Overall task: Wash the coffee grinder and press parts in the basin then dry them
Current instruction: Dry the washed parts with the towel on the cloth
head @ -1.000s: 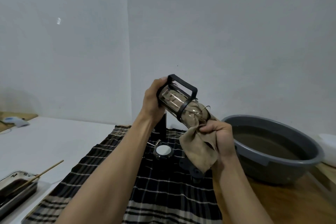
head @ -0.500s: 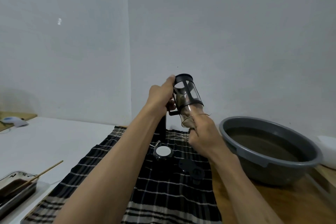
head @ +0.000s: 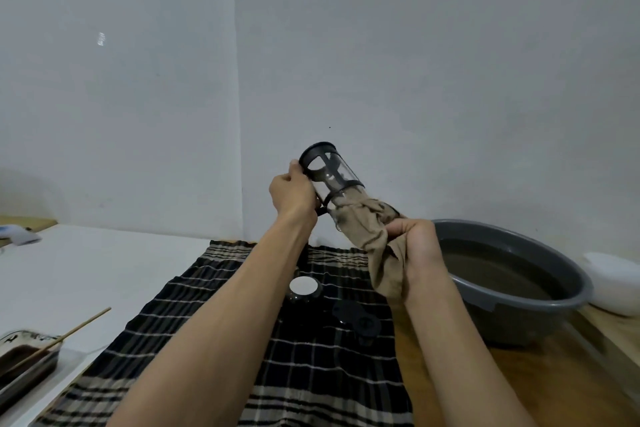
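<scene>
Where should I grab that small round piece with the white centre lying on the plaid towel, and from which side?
Take the round piece by its dark outer rim, coming straight down from above. It lies flat on the plaid towel with its white face up, so the rim is probably the only graspable edge. The left forearm crosses beside it, so the right hand looks freer once it drops the tan cloth.

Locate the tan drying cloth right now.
Head view, centre-right: tan drying cloth stuffed into the glass press beaker, gripped by the right hand, left of the grey basin.
</scene>
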### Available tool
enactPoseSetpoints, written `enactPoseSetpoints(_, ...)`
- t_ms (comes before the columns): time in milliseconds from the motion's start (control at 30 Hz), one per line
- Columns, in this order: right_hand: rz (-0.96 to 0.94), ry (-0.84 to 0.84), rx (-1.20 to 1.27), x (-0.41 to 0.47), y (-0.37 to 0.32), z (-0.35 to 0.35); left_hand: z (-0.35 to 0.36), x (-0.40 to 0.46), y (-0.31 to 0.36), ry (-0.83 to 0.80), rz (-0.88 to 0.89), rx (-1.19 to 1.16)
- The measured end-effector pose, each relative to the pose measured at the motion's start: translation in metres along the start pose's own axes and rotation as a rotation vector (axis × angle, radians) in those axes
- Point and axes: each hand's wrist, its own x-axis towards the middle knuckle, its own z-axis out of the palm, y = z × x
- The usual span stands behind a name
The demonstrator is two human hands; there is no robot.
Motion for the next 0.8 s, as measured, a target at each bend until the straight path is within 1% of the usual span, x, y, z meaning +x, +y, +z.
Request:
enactPoseSetpoints(100,-0.296,0.081,-0.134,0.007,-0.019,-0.013,-0.01,0.013,0.009,-0.016,-0.121,-0.105)
enactPoseSetpoints(167,-0.455,0.132,-0.279,0.009,-0.034,-0.018,-0.017,0.021,0.011,-0.056,-0.19,-0.14)
enactPoseSetpoints(200,-0.505,0.102,-0.4,0.011,-0.039,-0.017,-0.019,0.024,0.011,-0.072,-0.23,-0.148)
enactPoseSetpoints(233,-0.542,0.06,-0.581,0.01,-0.042,-0.014,-0.022,0.026,0.011,-0.088,-0.276,-0.156)
enactPoseSetpoints(300,-0.526,-0.065,-0.988,0.01,-0.045,-0.007,-0.024,0.027,0.011,-0.098,-0.347,-0.121)
enactPoseSetpoints(333,-0.501,-0.098,-1.151,0.01,-0.043,-0.003,-0.024,0.027,0.01,-0.097,-0.358,-0.088)
enactPoseSetpoints(367,-0.495,-0.082,-1.25,0.009,-0.041,-0.001,-0.023,0.025,0.007,-0.105,-0.369,-0.069)
enactPoseSetpoints(433,-0.568,-0.004,-1.285,0.01,-0.04,0.001,-0.017,0.018,0.001,-0.153,-0.378,-0.035)
enactPoseSetpoints(533,-0.688,0.115,-1.317,0.01,-0.042,0.003,-0.012,0.007,0.0,-0.23,-0.447,-0.083)
enactPoseSetpoints(567,-0.691,0.14,-1.339,0.01,-0.043,0.005,-0.011,0.008,-0.002,-0.257,-0.433,-0.005)
enactPoseSetpoints(600,-0.685,0.164,-1.357,0.01,-0.045,0.007,-0.01,0.009,-0.002,-0.295,-0.408,0.126)
enactPoseSetpoints(700,-0.626,0.221,-1.385,0.021,-0.058,0.011,-0.01,0.018,-0.006,-0.396,-0.301,0.581)
enactPoseSetpoints(733,-0.592,0.239,-1.393,0.028,-0.064,0.013,-0.007,0.021,-0.006,-0.412,-0.217,0.654)
enactPoseSetpoints(767,-0.56,0.254,-1.404,0.034,-0.069,0.015,-0.005,0.023,-0.007,-0.421,-0.12,0.67)
enactPoseSetpoints(800,-0.525,0.27,-1.407,0.044,-0.073,0.017,-0.003,0.024,-0.008,-0.438,-0.043,0.638)
